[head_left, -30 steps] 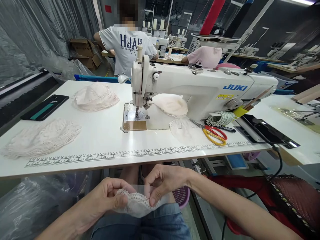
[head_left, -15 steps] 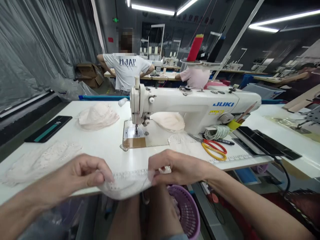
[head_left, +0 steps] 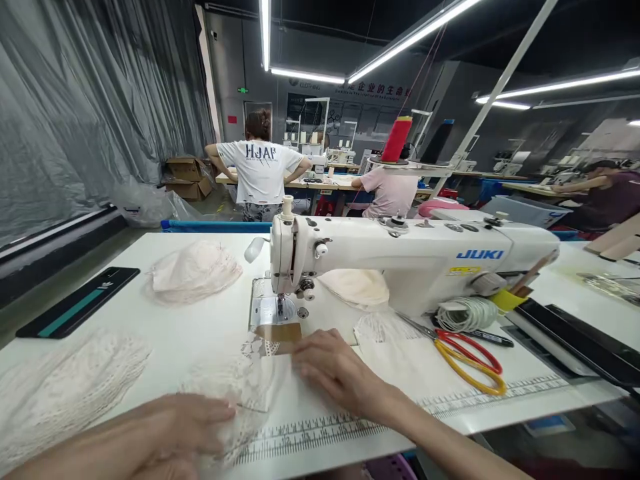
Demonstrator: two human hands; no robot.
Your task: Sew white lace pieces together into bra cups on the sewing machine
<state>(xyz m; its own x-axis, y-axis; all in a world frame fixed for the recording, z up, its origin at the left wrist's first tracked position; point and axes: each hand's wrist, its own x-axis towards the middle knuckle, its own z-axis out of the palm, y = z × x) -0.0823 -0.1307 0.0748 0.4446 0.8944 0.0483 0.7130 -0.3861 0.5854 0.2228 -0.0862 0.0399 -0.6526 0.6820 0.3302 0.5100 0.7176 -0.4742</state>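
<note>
A piece of sheer white lace lies on the table in front of the sewing machine, its scalloped edge reaching the needle plate. My left hand, blurred by motion, rests at the near left side of this lace with fingers stretched out over it. My right hand lies low on the table just right of the lace edge, fingers extended and close to the machine's brown plate. Its fingertips are partly hidden, so contact with the lace is unclear. Under the presser foot no cloth shows.
Lace cups and a lace pile lie on the left, near a black-and-green case. Scissors, coiled cord and pale fabric lie right. A printed ruler runs along the front edge. Co-workers sit beyond.
The sheer lace has gone from being held up between both hands at the table's edge to lying on the table. My right hand has moved forward toward the needle plate; the view has tilted up.
</note>
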